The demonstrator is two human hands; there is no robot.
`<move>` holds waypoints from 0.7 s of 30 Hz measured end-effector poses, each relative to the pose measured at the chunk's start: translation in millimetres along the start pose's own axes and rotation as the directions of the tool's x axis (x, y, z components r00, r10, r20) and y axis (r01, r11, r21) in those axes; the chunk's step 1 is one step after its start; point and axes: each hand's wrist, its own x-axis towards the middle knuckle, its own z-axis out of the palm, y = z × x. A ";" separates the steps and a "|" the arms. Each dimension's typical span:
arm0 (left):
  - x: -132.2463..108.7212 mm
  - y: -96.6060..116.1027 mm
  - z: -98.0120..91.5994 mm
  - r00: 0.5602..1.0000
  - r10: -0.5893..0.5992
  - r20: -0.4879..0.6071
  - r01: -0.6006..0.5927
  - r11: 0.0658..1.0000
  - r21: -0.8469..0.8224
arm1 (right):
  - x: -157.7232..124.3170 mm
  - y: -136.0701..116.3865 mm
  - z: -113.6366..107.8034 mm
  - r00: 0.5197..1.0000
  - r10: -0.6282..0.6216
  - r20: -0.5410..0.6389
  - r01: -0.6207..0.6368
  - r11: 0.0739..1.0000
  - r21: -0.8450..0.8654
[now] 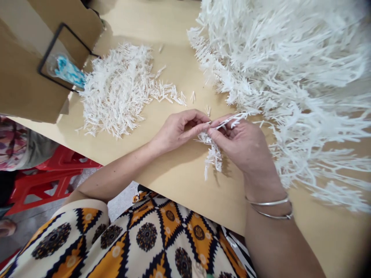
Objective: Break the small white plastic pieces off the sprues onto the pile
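My left hand [184, 129] and my right hand [239, 141] meet at the fingertips over the table [174, 162]. Thumb and forefinger of my right hand pinch a white branched plastic strand [213, 154], part of which hangs below the fingers and part sticks out above the hand. The left fingertips are pressed together at the strand's end; the exact piece between them is too small to make out. A few tiny white pieces [208, 111] lie just beyond the hands.
A heap of small white pieces [116, 88] lies to the left, a much larger pile of white branched strands [278, 58] to the right. At the far left are a cardboard box [31, 77], a black wire frame [48, 58], a cup with blue-and-white contents [68, 71] and red stools [43, 189].
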 end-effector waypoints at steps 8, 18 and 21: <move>-1.3 3.7 0.6 0.988 0.142 -0.057 -0.124 0.963 0.240 | -1.8 -12.7 4.1 0.995 -0.075 0.062 0.085 0.980 -0.181; 8.5 -27.8 -34.0 0.705 0.335 -0.625 0.062 0.849 0.525 | -4.3 0.1 7.4 0.996 -0.039 0.082 0.044 0.998 -0.052; 1.4 -14.5 -34.2 0.709 0.425 -0.563 0.095 0.733 0.673 | -4.9 7.5 13.7 0.991 -0.137 0.000 0.136 0.986 -0.101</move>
